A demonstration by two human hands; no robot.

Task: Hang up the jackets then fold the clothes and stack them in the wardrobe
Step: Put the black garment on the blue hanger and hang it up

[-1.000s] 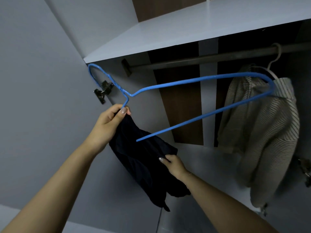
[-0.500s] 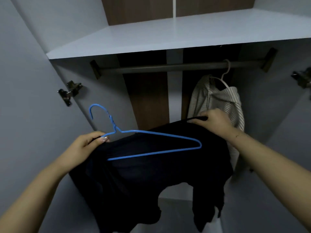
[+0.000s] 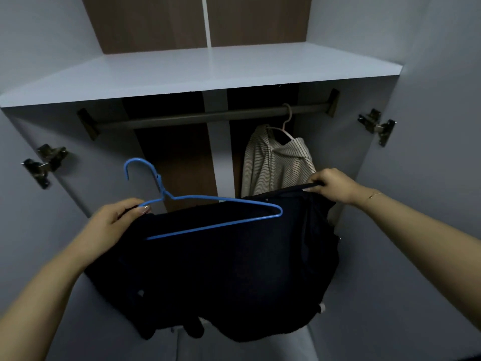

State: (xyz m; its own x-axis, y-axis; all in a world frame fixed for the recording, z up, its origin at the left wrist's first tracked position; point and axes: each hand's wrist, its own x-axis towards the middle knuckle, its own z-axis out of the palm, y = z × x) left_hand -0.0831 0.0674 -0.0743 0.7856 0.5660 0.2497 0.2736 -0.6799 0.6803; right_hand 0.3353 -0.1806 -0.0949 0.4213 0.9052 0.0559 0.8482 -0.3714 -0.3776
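Left hand [image 3: 114, 222] gripping blue wire hanger [image 3: 208, 204] and dark jacket [image 3: 229, 269] edge, right hand [image 3: 331, 187] fingers pinching the jacket's far edge, striped garment [image 3: 276, 162] hanging on wardrobe rail [image 3: 208, 117] behind

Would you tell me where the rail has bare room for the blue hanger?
The rail is bare from its left bracket to the striped jacket. The right end is crowded by that jacket's hanger.
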